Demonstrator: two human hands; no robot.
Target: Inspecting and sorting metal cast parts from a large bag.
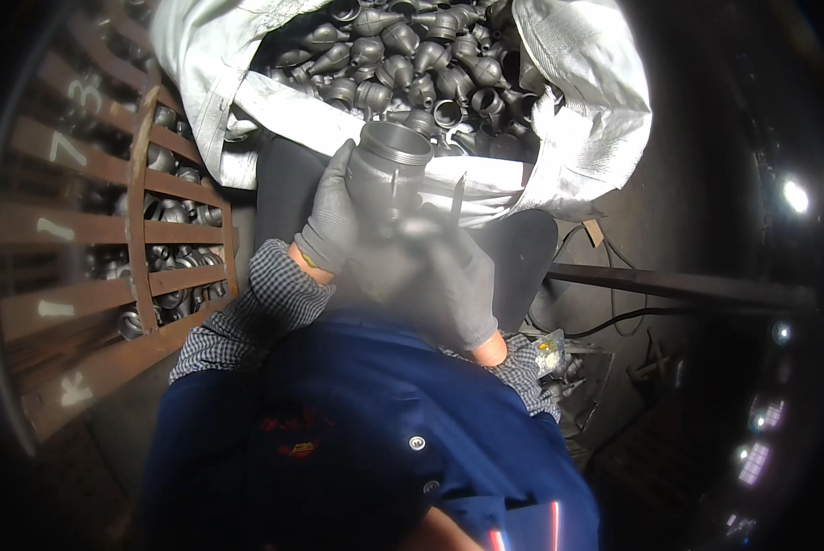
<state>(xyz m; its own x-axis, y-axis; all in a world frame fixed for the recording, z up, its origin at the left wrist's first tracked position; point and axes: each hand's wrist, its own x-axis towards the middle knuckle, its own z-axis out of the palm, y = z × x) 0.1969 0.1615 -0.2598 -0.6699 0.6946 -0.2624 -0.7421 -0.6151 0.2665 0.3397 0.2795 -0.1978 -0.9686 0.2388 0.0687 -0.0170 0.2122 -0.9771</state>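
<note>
From my head view, the left hand [327,216] has its grip clamped on a grey threaded fitting [393,170], held up before the near rim of a white sack [591,119] heaped with dark metal fittings [398,73]. The right hand [462,285] is just beside and below it, a thin pointed tool [458,197] rising there; haze blurs those fingers, so I can't tell that grip's state. A brown slatted crate [136,220] crowds my left, a metal bar [678,283] juts in on my right, and a dark cable [605,321] curves below the bar.
</note>
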